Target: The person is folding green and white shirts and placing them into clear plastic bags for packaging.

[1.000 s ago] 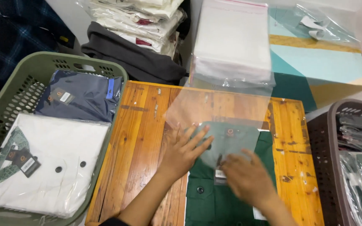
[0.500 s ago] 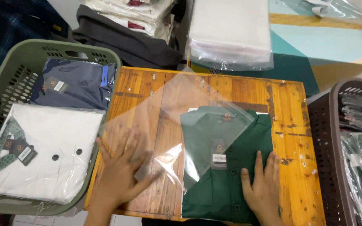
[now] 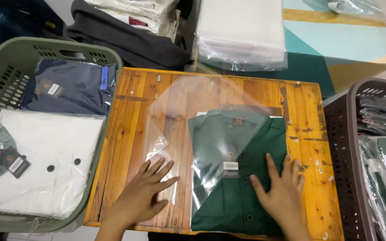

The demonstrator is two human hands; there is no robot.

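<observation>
My left hand (image 3: 141, 196) flat, released, on clear bag (image 3: 193, 129); right hand (image 3: 282, 189) flat on green shirt (image 3: 242, 178); both barely shifted since earlier.

A wooden table (image 3: 130, 134) with orange-stained, scuffed planks carries a folded green shirt (image 3: 251, 196), lying flat at its near right. A clear plastic bag (image 3: 188, 111) is spread over the planks and the shirt's upper part. Small pale specks on the wood may be tape scraps.

bright, even light (plastic glare)
</observation>
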